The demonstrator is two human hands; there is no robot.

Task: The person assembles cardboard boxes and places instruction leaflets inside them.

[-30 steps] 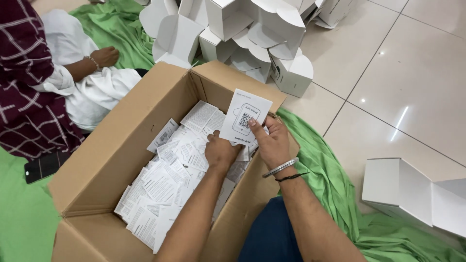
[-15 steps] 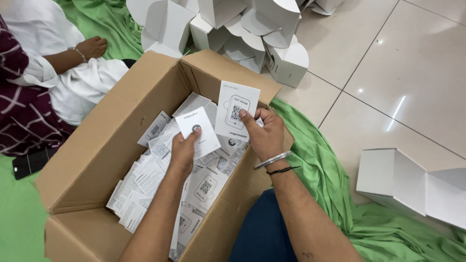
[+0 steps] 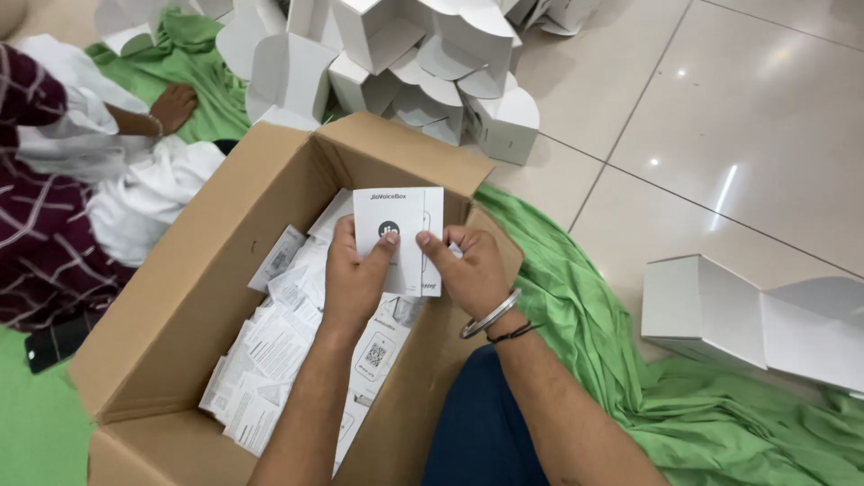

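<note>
Both my hands hold small white printed leaflets [image 3: 402,236] together above an open brown cardboard box [image 3: 184,297]. My left hand [image 3: 353,277] grips the stack from the left with its thumb on the front sheet. My right hand [image 3: 472,268], with a metal bangle and a dark thread at the wrist, pinches the right edge. Inside the box lie several more loose white leaflets [image 3: 279,346], some printed with square code marks.
A pile of open white cartons [image 3: 405,67] stands behind the box. Another white carton [image 3: 756,319] lies at the right on green cloth [image 3: 621,360]. A seated person [image 3: 54,225] in a dark patterned top is at the left, one hand [image 3: 173,106] on the cloth. Tiled floor fills the upper right.
My left hand lifted a leaflet out of the box and brought it against the one in my right hand. Both sheets are now held together as one stack.
</note>
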